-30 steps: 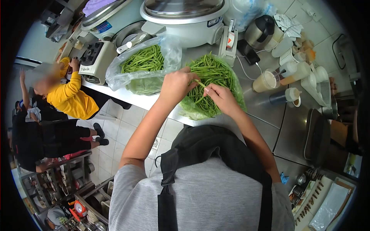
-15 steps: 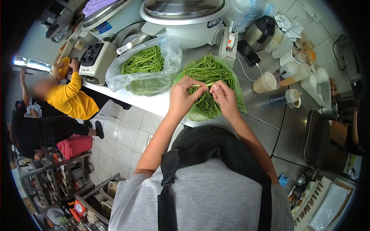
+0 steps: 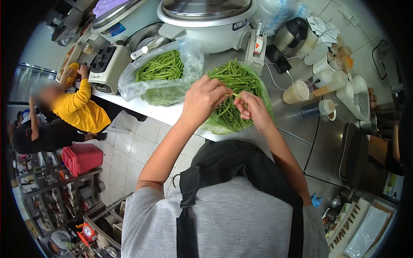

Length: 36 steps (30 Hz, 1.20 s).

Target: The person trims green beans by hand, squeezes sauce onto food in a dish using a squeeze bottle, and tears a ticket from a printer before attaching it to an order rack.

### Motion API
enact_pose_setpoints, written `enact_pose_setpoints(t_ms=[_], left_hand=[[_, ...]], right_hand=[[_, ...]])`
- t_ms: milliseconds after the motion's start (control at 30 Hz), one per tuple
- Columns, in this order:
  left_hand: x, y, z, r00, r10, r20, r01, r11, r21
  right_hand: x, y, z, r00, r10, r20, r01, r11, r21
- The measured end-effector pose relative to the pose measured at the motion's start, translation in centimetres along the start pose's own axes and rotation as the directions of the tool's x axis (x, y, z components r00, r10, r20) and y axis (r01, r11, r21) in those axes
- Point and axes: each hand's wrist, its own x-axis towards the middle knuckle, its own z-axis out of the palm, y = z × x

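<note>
A green bean [image 3: 234,94] is pinched between my two hands, just over a pile of green beans [image 3: 238,77] in an open green-tinted plastic bag [image 3: 267,101]. The fingers of my left hand [image 3: 204,98] are closed around one end, with the back of the hand turned up. My right hand [image 3: 254,108] grips the other end between thumb and fingers. To the left, more green beans [image 3: 160,67] lie in a clear plastic bag [image 3: 129,82], apart from both hands.
Behind the bags stand a large rice cooker [image 3: 206,30] and a tape dispenser [image 3: 256,51]. A blender base [image 3: 104,69] is at left. A cup [image 3: 297,91] and sauce bottles [image 3: 318,108] stand right. A person in a yellow top [image 3: 84,109] works at the counter's far left.
My left hand has turned over, its back now upward, and shifted slightly left. The right hand has lowered a little. At far left, a person in black has moved.
</note>
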Motion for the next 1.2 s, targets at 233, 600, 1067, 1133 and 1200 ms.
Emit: enact_pose_setpoints(t_ms=[233,600,1067,1133,1200], left_hand=[[0.4,-0.5,0.0,0.999,0.052,0.014,-0.052,0.999,0.012],[-0.7,-0.4,1.8,0.972,-0.233,-0.008,0.218,0.92,-0.326],[-3.4,-0.3,5.7,0.836,-0.49,0.248,0.486,0.448,-0.751],[-3.7,-0.2,6.3,0.8,-0.517,0.304,0.525,0.358,-0.772],[-3.7,0.1,6.6,0.79,-0.529,0.308,0.518,0.309,-0.798]], right_hand=[[-0.1,-0.9,0.4,0.999,0.029,-0.036,-0.033,0.992,-0.118],[0.9,0.5,0.2,0.995,-0.097,-0.003,0.097,0.995,-0.006],[0.4,1.5,0.1,0.999,-0.014,0.041,0.003,0.968,0.249],[0.4,1.7,-0.2,0.999,-0.004,0.051,-0.01,0.958,0.286],[0.3,1.8,-0.4,0.998,0.008,0.062,-0.027,0.946,0.324]])
